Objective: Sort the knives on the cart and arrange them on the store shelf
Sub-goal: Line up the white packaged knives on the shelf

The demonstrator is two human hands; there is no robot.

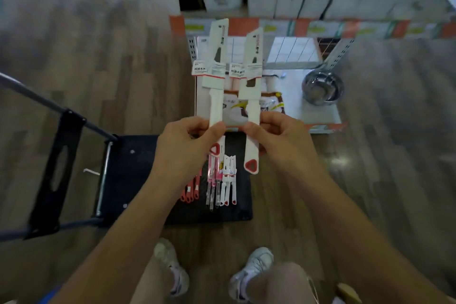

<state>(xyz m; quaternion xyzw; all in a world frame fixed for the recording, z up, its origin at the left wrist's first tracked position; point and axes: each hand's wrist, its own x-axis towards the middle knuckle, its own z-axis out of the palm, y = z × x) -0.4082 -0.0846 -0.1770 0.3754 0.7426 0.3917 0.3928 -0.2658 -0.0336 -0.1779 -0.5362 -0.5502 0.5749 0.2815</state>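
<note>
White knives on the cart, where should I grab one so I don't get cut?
Grip a white knife by its handle, near the red-tipped end, reaching from your side: handles point toward you, sleeved blades point away toward the shelf.

White knives (217,96) with red-tipped handles; black cart (138,175); wood-grain floor (98,57).

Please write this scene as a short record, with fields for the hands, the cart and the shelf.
left hand: grips the handle of a white knife, its sleeved blade pointing away
right hand: grips the handle of a second white knife, beside the first
cart: red-handled knives, pink packs and small white knives lie on it
shelf: steel bowls at its right
</note>
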